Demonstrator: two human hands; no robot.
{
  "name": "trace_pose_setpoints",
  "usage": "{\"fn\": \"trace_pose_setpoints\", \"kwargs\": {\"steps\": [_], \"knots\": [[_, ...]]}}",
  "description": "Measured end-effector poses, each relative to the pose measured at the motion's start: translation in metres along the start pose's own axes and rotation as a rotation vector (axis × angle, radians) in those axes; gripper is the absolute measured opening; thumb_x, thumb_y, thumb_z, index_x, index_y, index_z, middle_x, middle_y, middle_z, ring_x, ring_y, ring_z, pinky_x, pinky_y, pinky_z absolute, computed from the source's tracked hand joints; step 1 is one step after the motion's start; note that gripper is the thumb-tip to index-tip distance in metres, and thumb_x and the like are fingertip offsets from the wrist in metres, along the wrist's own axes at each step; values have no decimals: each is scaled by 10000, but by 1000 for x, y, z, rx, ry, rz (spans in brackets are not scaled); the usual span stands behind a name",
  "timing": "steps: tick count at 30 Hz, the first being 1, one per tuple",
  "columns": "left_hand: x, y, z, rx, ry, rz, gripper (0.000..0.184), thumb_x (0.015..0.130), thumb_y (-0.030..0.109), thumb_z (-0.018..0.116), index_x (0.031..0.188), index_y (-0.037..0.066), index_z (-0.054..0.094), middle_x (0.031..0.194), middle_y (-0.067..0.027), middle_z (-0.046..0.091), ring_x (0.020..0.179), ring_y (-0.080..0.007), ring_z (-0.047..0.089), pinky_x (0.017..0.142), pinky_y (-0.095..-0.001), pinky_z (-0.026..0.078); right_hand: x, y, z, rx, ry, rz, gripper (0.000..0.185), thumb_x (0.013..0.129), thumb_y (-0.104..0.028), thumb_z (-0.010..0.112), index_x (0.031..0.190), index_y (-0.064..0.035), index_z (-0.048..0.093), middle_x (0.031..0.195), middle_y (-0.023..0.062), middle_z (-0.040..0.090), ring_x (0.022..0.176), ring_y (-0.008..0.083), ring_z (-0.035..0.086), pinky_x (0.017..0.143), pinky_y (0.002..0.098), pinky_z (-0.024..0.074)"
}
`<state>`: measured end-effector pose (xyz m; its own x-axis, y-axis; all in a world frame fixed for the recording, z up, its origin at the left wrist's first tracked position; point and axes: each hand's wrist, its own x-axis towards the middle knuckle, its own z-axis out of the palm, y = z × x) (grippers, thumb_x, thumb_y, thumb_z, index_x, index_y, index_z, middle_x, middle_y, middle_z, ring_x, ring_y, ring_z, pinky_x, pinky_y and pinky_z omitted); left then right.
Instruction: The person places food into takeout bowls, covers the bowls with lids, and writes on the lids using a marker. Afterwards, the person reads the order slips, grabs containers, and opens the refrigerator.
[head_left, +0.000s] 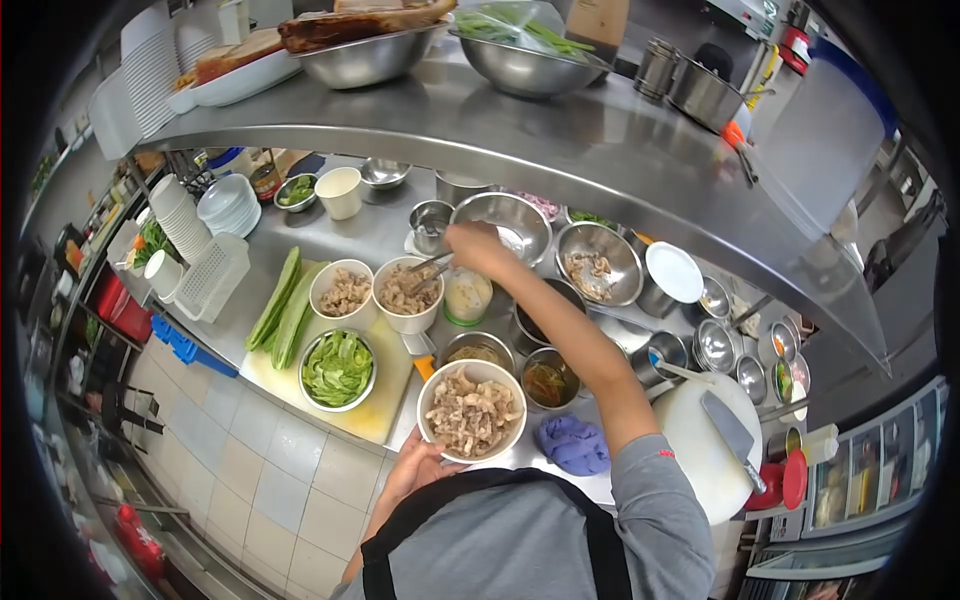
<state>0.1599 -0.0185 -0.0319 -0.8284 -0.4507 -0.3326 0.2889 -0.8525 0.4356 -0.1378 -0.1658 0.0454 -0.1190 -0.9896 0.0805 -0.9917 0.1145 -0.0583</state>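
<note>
My left hand [418,464] grips the lower left rim of a white bowl of chopped meat [472,411], held close to my body. My right hand [474,246] is closed around a metal utensil [433,262], whose far end reaches into the right one of two white tubs of meat [408,295]. The other white tub [342,289] stands just left of it. Below these two, a metal bowl of chopped greens [338,370] rests on the cutting board [375,424]. A jar with a green base [467,297] stands right of the tubs.
Long green vegetables [287,309] lie on the board's left. An orange-handled knife [423,361] lies near the held bowl. Metal bowls [598,262] and a blue cloth [573,444] are to the right. A steel shelf [500,130] crosses above; a cleaver [730,435] rests on a round white block.
</note>
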Motion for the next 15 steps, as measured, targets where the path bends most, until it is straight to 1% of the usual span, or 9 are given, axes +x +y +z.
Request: {"fn": "trace_pose_setpoints", "kwargs": {"steps": [3, 5, 7, 8, 10, 12, 15], "knots": [[-7, 6, -9, -3, 78, 57, 659, 720, -35, 498, 1312, 91, 237, 1258, -151, 394, 1112, -322, 469, 873, -502, 453, 12, 39, -29, 211, -95, -53, 329, 603, -281, 715, 874, -103, 657, 803, 129, 635, 796, 279, 612, 686, 382, 477], [-9, 10, -11, 18, 110, 113, 658, 719, -8, 506, 1311, 88, 236, 1267, -155, 386, 1122, -327, 460, 866, -506, 458, 37, 83, -17, 152, -9, 42, 318, 632, -247, 678, 901, -79, 658, 789, 140, 636, 786, 278, 611, 691, 400, 477], [-11, 15, -14, 27, 136, 148, 657, 719, 10, 511, 1310, 81, 232, 1269, -162, 383, 1124, -329, 459, 861, -507, 462, 47, 111, 17, -23, 366, 51, 314, 647, -226, 655, 914, -61, 650, 800, 145, 634, 799, 277, 608, 694, 398, 477], [-11, 17, -13, 46, 160, 162, 652, 717, 26, 514, 1303, 57, 231, 1262, -175, 385, 1115, -329, 467, 847, -504, 473, 49, 123, 39, -107, 551, 55, 313, 654, -216, 644, 921, -53, 646, 806, 148, 634, 806, 277, 607, 695, 397, 477], [-10, 19, -15, 39, 167, 192, 643, 716, 24, 513, 1296, 41, 236, 1257, -180, 388, 1110, -329, 471, 839, -502, 479, 53, 147, 87, -274, 924, 55, 310, 669, -195, 621, 934, -35, 639, 817, 153, 632, 819, 276, 604, 697, 396, 478], [-7, 21, -17, 19, 166, 220, 634, 716, 25, 508, 1291, 27, 242, 1250, -184, 395, 1103, -331, 476, 827, -499, 488, 63, 172, 141, -573, 894, 190, 294, 699, -134, 546, 952, 1, 608, 877, 201, 613, 894, 276, 584, 723, 399, 473], [-1, 24, -20, 30, 162, 222, 635, 719, 32, 503, 1297, 28, 238, 1251, -183, 395, 1104, -330, 475, 830, -500, 486, 54, 158, 159, -133, 685, 382, 256, 711, -154, 561, 929, -31, 614, 898, 171, 618, 894, 286, 583, 750, 399, 468]]}}
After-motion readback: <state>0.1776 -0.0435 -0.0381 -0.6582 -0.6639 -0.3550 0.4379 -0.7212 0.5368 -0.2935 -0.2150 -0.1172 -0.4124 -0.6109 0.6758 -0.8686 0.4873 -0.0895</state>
